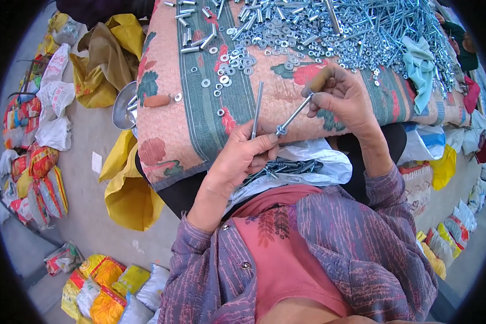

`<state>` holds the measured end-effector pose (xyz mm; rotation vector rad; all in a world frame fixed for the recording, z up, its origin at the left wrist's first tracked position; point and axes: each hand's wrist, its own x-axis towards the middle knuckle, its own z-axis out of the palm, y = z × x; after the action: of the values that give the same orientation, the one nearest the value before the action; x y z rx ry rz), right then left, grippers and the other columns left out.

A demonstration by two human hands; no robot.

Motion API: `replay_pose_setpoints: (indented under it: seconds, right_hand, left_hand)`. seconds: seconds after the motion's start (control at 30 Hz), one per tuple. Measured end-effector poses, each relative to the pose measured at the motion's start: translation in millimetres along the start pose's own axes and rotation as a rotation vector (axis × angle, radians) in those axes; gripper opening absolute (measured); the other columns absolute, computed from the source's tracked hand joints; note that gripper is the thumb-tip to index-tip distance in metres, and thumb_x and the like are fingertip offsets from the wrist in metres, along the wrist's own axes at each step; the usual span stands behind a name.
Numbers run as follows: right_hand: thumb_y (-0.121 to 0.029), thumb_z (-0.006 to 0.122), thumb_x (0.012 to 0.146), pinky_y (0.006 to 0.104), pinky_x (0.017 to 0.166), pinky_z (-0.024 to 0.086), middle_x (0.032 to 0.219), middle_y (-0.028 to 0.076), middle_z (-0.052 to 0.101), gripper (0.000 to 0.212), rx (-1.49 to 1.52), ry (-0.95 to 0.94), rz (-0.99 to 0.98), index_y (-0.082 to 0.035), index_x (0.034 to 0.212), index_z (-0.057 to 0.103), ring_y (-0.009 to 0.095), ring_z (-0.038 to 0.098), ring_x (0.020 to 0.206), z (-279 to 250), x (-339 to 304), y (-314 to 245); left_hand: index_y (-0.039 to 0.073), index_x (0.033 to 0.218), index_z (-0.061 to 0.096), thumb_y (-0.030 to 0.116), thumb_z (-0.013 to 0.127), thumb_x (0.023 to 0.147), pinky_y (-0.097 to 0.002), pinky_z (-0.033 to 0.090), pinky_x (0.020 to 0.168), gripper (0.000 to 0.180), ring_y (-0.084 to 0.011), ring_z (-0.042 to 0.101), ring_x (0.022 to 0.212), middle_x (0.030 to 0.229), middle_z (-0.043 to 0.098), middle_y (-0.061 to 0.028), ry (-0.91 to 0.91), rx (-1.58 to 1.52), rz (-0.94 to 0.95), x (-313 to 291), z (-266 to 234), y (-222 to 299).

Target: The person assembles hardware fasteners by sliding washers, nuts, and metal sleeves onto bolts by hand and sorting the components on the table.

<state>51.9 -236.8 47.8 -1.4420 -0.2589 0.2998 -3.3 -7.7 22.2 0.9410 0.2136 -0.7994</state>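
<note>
My left hand [248,150] is closed, its thumb and fingers pinching the lower end of a long silver bolt [296,115], where a nut and washer [281,130] sit. A second thin metal rod [258,105] stands up out of the same hand. The thumb and fingertips of my right hand [340,94] are closed round the bolt's upper end, so the bolt slants between both hands. Below them, on my lap, lies an open white bag [335,164] with several dark metal bolts [291,167] in it.
A table with a flowered cloth [167,129] carries heaps of washers, nuts and bolts [308,38]. On it lie a light-blue rag [418,70] and a brown handle-like piece [157,101]. A metal bowl [123,105] and yellow sacks [129,189] are at the left; a person's hand [468,43] shows far right.
</note>
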Motion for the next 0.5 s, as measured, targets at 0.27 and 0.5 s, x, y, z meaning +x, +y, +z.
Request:
replay_pose_setpoints:
  seconds: [0.27,0.5]
  right_hand:
    - [-0.001,0.061,0.080,0.0241,0.061,0.053,0.087,0.010,0.061,0.022,0.050,-0.028,0.006,0.003,0.101,0.055,0.013,0.061,0.072,7.5,-7.5,-0.2]
    - [-0.005,0.061,0.082,0.0217,0.058,0.052,0.082,0.008,0.063,0.018,0.156,0.045,0.250,0.002,0.099,0.059,0.011,0.061,0.067,43.3,-16.7,25.8]
  left_hand:
    - [0.010,0.087,0.055,0.011,0.059,0.086,-0.0155,0.019,0.033,0.004,-0.0013,0.030,0.038,0.064,0.055,-0.0056,-0.112,-0.038,-0.086,-6.5,-7.9,5.1]
    - [0.008,0.091,0.057,0.015,0.057,0.088,-0.0164,0.021,0.034,0.007,-0.0008,0.032,0.038,0.065,0.057,-0.0044,0.014,0.235,0.243,1.8,2.1,-3.3]
